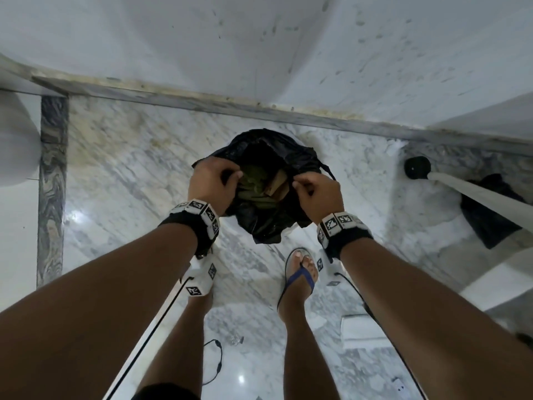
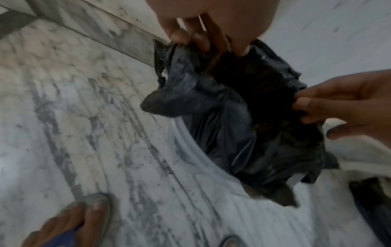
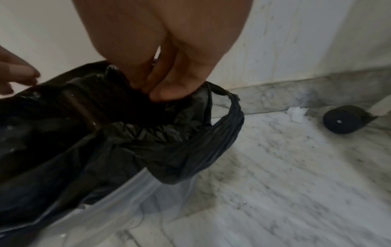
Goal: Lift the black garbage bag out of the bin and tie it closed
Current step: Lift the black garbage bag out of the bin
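Note:
A black garbage bag [image 1: 261, 217] sits in a clear plastic bin [image 3: 131, 197] on the marble floor by the wall. Its mouth gapes open, showing green and brown rubbish [image 1: 259, 183] inside. My left hand [image 1: 212, 180] pinches the left edge of the bag's rim [image 2: 186, 48]. My right hand [image 1: 315, 193] pinches the right edge [image 3: 160, 98]. The bag [image 2: 232, 133] hangs loosely over the bin rim [image 2: 190, 147]. A loop handle of the bag [image 3: 234, 113] droops on the right side.
A white wall with a grey marble skirting [image 1: 202, 102] stands right behind the bin. A black roll [image 1: 417, 168] on a white pole lies at the right, near dark cloth [image 1: 490, 215]. My sandalled foot [image 1: 300, 272] stands just in front of the bin. Cables trail on the floor [image 1: 213, 362].

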